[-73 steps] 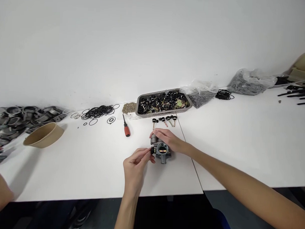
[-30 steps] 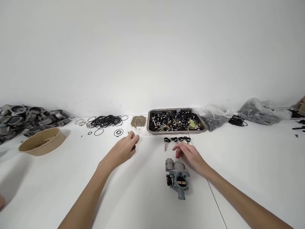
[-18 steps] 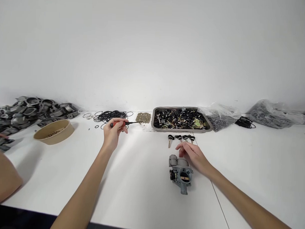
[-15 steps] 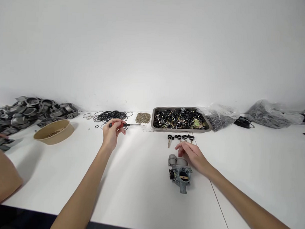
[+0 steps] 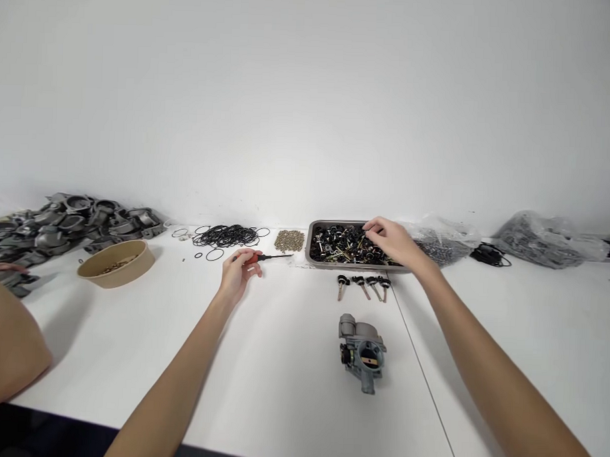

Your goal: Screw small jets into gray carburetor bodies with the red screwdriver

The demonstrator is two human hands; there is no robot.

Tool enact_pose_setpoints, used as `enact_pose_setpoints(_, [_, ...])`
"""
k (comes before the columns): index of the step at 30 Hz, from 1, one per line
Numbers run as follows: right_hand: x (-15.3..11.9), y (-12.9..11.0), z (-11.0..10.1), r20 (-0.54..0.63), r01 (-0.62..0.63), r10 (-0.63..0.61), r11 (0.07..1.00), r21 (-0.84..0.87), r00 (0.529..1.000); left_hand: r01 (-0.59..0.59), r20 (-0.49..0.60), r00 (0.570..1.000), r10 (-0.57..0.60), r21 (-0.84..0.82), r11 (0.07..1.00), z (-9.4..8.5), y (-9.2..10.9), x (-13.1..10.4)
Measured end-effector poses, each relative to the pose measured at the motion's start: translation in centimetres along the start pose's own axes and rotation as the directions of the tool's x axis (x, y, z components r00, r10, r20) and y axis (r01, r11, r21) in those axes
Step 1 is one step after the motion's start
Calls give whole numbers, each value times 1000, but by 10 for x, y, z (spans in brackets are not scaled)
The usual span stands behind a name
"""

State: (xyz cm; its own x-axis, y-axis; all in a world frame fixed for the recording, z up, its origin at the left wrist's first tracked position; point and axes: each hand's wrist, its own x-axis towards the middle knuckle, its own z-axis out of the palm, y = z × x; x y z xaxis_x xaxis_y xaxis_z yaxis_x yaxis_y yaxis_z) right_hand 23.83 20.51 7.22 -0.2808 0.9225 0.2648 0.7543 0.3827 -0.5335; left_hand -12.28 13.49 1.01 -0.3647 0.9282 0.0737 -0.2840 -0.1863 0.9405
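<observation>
A screwdriver with a red and black handle is held in my left hand, its tip toward the pile of small brass parts. My right hand reaches over the right part of a metal tray full of small black and metal parts. Its fingertips are at the parts, and whether they pinch one cannot be made out. Several black-headed pieces lie in a row in front of the tray. Nearer me, a grey carburetor sits on the white table.
Black rubber rings lie behind my left hand. On the left are a tan bowl, piled grey castings and another person's arm. Plastic bags of parts and black rings are at the right.
My right hand has moved from above the carburetor, up and away to the tray. My left hand still holds the screwdriver. The whole view has shifted slightly.
</observation>
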Motion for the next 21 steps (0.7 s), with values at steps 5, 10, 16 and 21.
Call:
enact_pose_setpoints(5, [12, -4, 54, 121, 14, 12, 977, -214, 993, 17, 11, 1000, -17, -2, 1000, -3, -1, 1])
enact_pose_setpoints(10, [11, -10, 72, 151, -10, 73, 924, -383, 986, 41, 23, 999, -41, 10, 999, -3, -1, 0])
enact_pose_setpoints(16, [13, -14, 68, 167, -31, 118, 893, -449, 979, 54, 35, 998, -55, 30, 998, -3, 0, 0])
enact_pose_setpoints(21, [14, -14, 69, 156, -34, 114, 898, -439, 981, 55, 51, 997, -58, 69, 996, -4, 2, -1])
